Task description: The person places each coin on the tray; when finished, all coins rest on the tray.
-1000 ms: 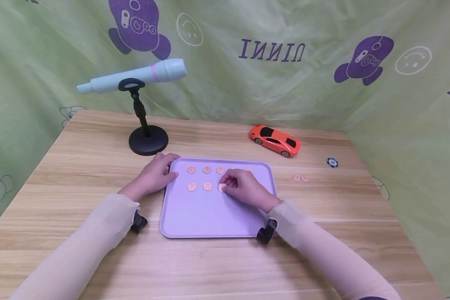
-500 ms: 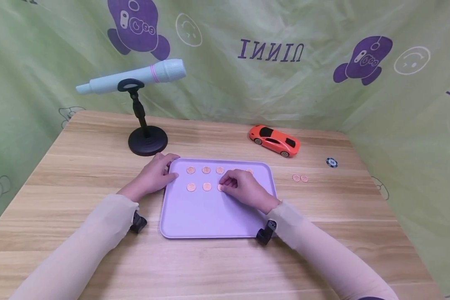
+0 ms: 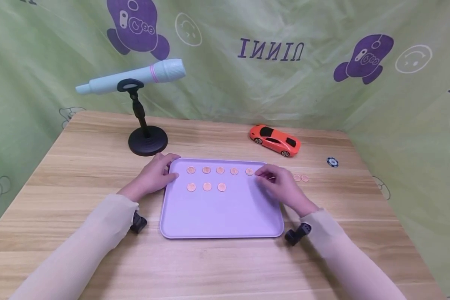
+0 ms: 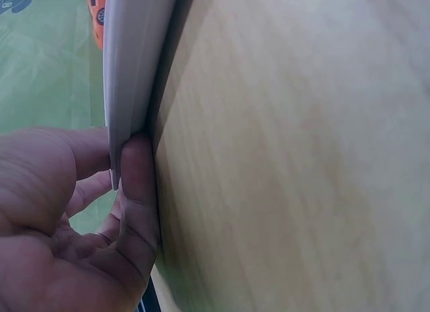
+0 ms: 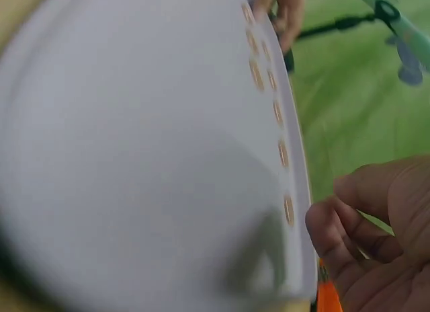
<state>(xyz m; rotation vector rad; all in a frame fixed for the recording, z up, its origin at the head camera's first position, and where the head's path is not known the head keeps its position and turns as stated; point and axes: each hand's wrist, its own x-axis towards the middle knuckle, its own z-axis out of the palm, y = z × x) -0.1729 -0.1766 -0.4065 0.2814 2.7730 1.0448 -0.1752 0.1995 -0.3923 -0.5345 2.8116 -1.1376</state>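
Observation:
My left hand (image 3: pixel 152 177) pinches the far left corner of a lilac tray (image 3: pixel 225 221); in the left wrist view, a finger and thumb (image 4: pixel 138 171) lie on either side of its rim. Copper-coloured coins lie on the tray in two rows: a back row of several, with one coin (image 3: pixel 249 171) at its right end, and a front row of three, ending in a coin (image 3: pixel 221 187). Above the tray's right side, beside the back row's last coin, hovers my right hand (image 3: pixel 283 185). Its fingers are loosely bent, with nothing seen between them.
Two more coins (image 3: pixel 304 178) lie on the wooden table (image 3: pixel 225 271) right of the tray, partly behind the right hand. A poker chip (image 3: pixel 332 162) is farther right. Behind stand an orange toy car (image 3: pixel 275 141) and a light-blue microphone (image 3: pixel 135 77) on a black stand (image 3: pixel 148 140).
My right hand has let go of the third front-row coin and moved right toward the tray's right edge, uncovering coins in the back row. The left hand stays on the corner.

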